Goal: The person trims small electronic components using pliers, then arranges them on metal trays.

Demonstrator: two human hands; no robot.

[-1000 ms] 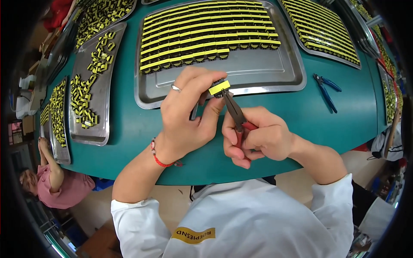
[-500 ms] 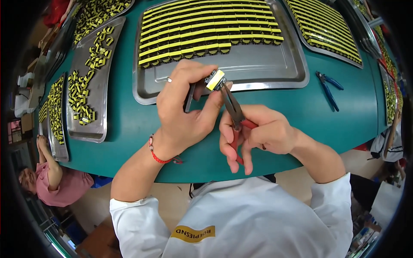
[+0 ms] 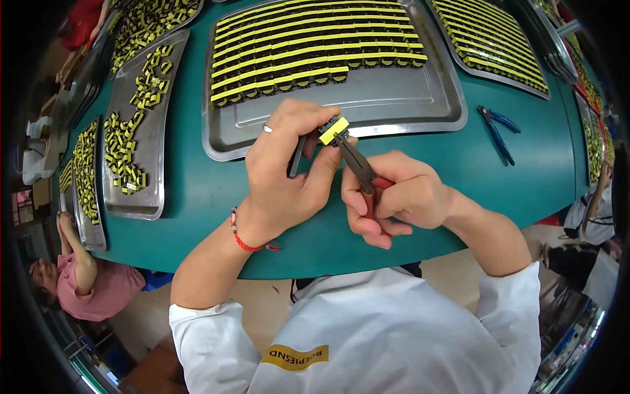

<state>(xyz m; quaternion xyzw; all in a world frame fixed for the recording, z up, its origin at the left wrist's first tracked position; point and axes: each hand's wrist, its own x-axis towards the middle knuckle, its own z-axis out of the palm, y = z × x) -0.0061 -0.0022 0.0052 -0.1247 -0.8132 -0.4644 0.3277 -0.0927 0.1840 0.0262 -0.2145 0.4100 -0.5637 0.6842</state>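
Observation:
Between thumb and forefinger, my left hand (image 3: 285, 154) pinches a small black transformer (image 3: 334, 131) wrapped in yellow tape. A dark, flat metal tool (image 3: 296, 157), its kind unclear, also sits in that hand, partly hidden by the fingers. My right hand (image 3: 400, 197) is wrapped round the red handles of long-nose pliers (image 3: 357, 162). The plier tips touch the lower edge of the transformer by its pins. Exactly what the jaws grip is too small to tell.
A metal tray (image 3: 420, 108) with rows of similar transformers lies ahead. Another full tray (image 3: 489, 46) is at right, near blue cutters (image 3: 497, 131). Trays of loose transformers (image 3: 121, 154) stand at left. A person in pink (image 3: 98, 282) sits beyond the table's left end.
The fingers of my right hand have closed further and the plier handles have come together. The transformer has tilted slightly, and both hands have shifted a little to the right.

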